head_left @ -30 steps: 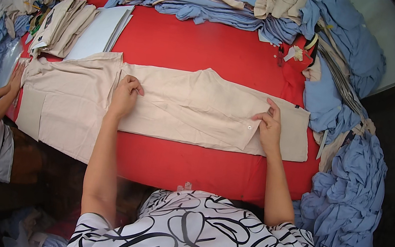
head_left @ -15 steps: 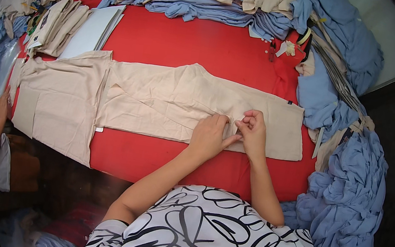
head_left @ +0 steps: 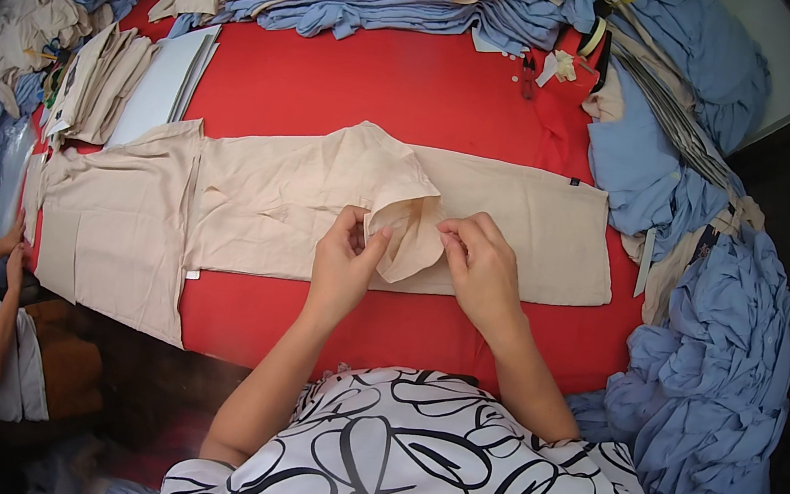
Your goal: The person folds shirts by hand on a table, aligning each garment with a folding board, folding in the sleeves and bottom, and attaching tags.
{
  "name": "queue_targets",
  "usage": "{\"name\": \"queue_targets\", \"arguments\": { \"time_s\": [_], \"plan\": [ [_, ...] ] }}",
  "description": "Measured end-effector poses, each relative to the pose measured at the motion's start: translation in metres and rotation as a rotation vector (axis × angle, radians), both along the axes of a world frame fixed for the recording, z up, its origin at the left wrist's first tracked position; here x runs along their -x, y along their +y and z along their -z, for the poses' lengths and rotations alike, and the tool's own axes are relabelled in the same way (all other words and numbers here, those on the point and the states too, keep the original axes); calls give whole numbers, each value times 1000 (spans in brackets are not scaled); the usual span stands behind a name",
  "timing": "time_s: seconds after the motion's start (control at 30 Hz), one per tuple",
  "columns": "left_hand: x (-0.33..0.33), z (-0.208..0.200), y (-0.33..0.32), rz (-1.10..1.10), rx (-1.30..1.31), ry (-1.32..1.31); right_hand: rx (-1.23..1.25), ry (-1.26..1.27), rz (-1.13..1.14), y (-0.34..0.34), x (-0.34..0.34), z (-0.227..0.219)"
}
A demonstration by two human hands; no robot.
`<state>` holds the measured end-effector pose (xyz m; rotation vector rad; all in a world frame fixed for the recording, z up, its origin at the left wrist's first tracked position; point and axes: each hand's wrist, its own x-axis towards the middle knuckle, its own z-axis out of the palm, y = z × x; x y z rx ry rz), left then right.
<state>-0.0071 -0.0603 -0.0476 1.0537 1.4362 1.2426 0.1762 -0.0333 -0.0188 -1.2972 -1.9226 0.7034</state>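
A long beige garment (head_left: 271, 194) lies across the red table cover, partly folded over on itself. Its upper layer ends in a raised, opened tube of cloth whose inside (head_left: 407, 234) faces me. My left hand (head_left: 342, 265) grips the left edge of this opening, thumb against the cloth and fingers curled. On its opposite edge, my right hand (head_left: 481, 269) pinches the fabric between thumb and fingertips. Under my right hand the lower beige layer (head_left: 548, 233) stays flat; a small dark tag (head_left: 575, 182) sits on its far edge.
Beige and blue garments (head_left: 348, 3) are stacked along the far side. Folded beige pieces (head_left: 100, 79) and white sheets (head_left: 162, 73) lie far left. Blue garments (head_left: 702, 361) heap up at the right. Small red-handled snippers (head_left: 528, 79) lie far right. Another person's hands (head_left: 14, 249) touch the table's left end.
My hands have moved apart, the left one leftward. Between them the end of the upper layer has been lifted and spread into an opening. The whole view has shifted slightly.
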Motion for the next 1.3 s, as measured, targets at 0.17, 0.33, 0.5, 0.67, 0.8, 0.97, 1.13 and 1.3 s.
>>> {"name": "queue_targets", "arguments": {
  "time_s": [0.17, 0.33, 0.5, 0.67, 0.8, 0.97, 1.13, 1.3],
  "plan": [
    [-16, -33, -2, 9, -70, 162, 4, 153, -145, 8, 21, 10],
    [-9, -44, 4, -67, -187, 245, 125, -128, -170, 26, 26, 29],
    [-1, -72, 10, -117, -205, 113, 0, -57, -163, 29, 31, -26],
    [-1, -76, 12, -102, -205, 192, -13, -99, -187, 39, 32, -34],
    [0, -58, 13, -64, -195, 184, 200, -169, -367, 43, 39, -24],
    [8, -26, 22, -58, -137, 153, 184, -189, -324, 42, 41, 11],
    [9, -18, 21, -87, -5, -24, 90, 6, -177, 24, 34, -3],
    [9, 8, -10, -166, -519, 440, 489, 287, -63, 19, 28, -4]
  ]
}}
